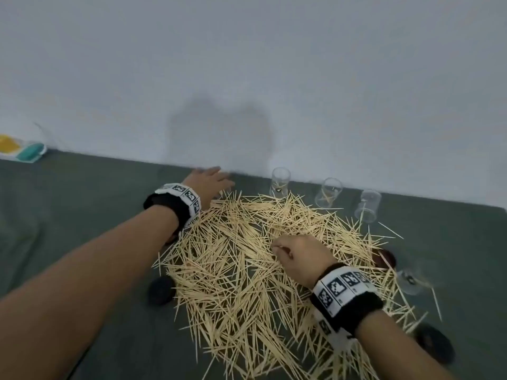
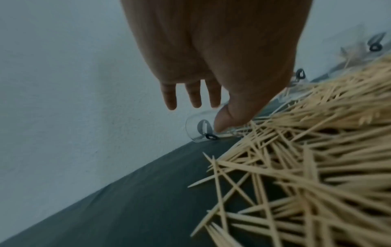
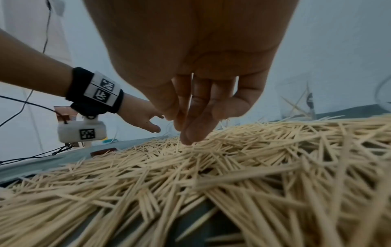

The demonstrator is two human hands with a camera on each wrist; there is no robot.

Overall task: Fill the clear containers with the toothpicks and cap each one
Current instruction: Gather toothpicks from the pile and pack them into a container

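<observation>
Wooden toothpicks (image 1: 247,256) are lying heaped across the green tabletop (image 1: 82,215); the containers (image 1: 327,192) along the wall are standing nearly empty, uncapped, black caps (image 1: 161,292) lying loose, so almost everything is remaining. Right hand (image 1: 300,257) is pinching at the heap; left hand (image 1: 210,182) is reaching open-fingered toward a container. No readable writing is showing, only wristband markers (image 1: 338,290).

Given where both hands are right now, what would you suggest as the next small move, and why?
Probably close the left hand round the clear container under its thumb: its fingers are still spread, and the right hand is already pinching into the toothpicks.
</observation>
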